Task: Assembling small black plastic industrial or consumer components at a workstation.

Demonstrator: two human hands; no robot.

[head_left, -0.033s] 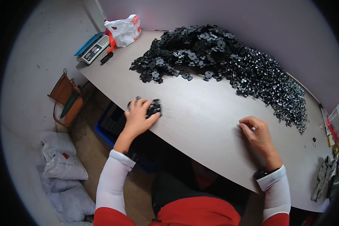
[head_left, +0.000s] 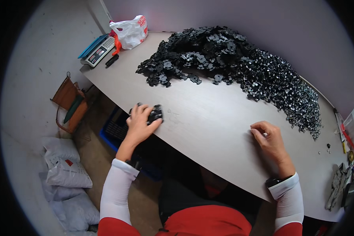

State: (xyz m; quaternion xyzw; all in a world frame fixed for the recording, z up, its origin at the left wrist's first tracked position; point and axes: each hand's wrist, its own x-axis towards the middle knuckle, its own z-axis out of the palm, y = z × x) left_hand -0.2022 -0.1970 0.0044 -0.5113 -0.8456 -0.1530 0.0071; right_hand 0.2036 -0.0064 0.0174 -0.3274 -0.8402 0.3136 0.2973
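Black parts (head_left: pixel 155 114) under left grip (head_left: pixel 139 125)

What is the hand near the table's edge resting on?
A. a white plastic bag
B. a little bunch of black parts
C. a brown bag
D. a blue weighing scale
B: the left hand lies over a small clump of black parts at the table edge, apart from the big pile farther back.

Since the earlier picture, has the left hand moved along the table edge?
No. The left hand lies on the same small clump of black parts at the table edge, as far from the big pile.
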